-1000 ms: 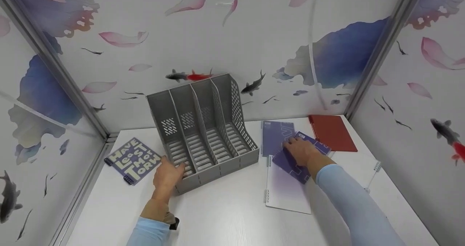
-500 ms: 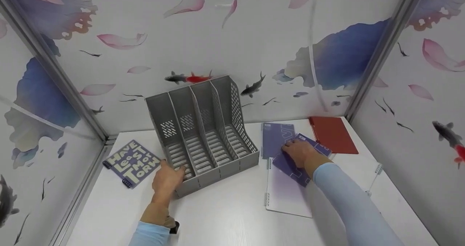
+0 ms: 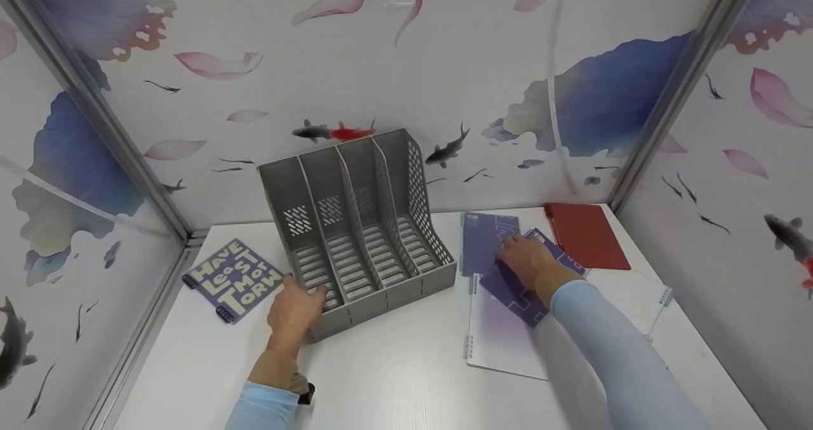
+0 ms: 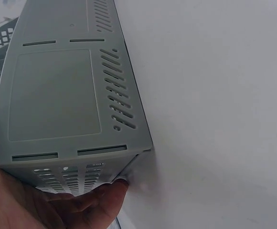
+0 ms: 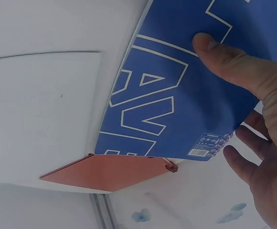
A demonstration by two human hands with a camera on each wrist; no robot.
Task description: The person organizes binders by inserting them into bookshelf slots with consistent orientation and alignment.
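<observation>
A grey desktop file organizer with several upright slots stands at an angle on the table. My left hand grips its front left corner; in the left wrist view the fingers curl round the perforated end of the organizer. My right hand holds a blue spiral notebook by its spiral edge. The right wrist view has the thumb on the cover of the blue notebook, the other fingers partly hidden behind its edge. The notebook overlaps a purple notebook and a white-and-purple spiral notebook.
On the left lies a lettered spiral notebook. A red notebook lies at the back right corner of the white table. A white spiral-bound item lies near the right edge. Printed wall panels enclose the table.
The head view has shifted slightly. Both hands keep their holds, and the organizer and notebooks show no clear movement.
</observation>
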